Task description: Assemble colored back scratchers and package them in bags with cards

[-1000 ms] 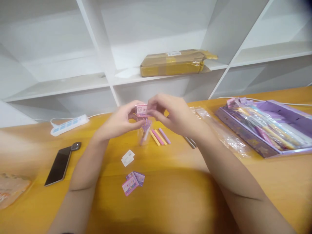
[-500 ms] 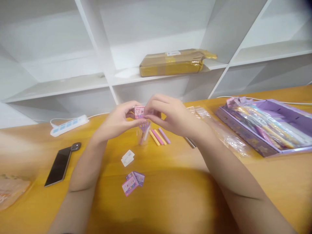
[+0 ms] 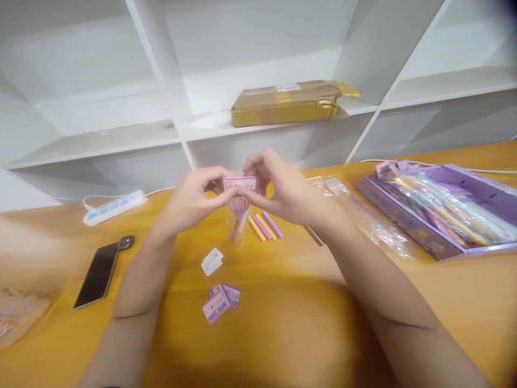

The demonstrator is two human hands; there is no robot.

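Observation:
A small pink printed card (image 3: 239, 184) is pinched at its left side by my left hand (image 3: 194, 196) and at its right side by my right hand (image 3: 288, 188). Just below it hangs a clear bag (image 3: 239, 218) with a purple fork-shaped piece and thin sticks inside; its top is hidden behind the fingers. Several yellow, pink and purple sticks (image 3: 264, 226) lie side by side on the table, right of the bag. Nearer to me are white cards (image 3: 212, 262) and overlapping pink and purple cards (image 3: 220, 303).
At right stands a purple box (image 3: 428, 240) of wrapped items, beside clear plastic bags (image 3: 363, 215). A metal rod (image 3: 315, 236) lies near my right wrist. At left are a phone (image 3: 97, 275), a black object (image 3: 126, 242) and a power strip (image 3: 115, 208). A taped carton (image 3: 285, 105) sits on the shelf.
My right hand's fingers have lifted and shifted right, so more of the pink card shows between the hands. The things on the table have not moved.

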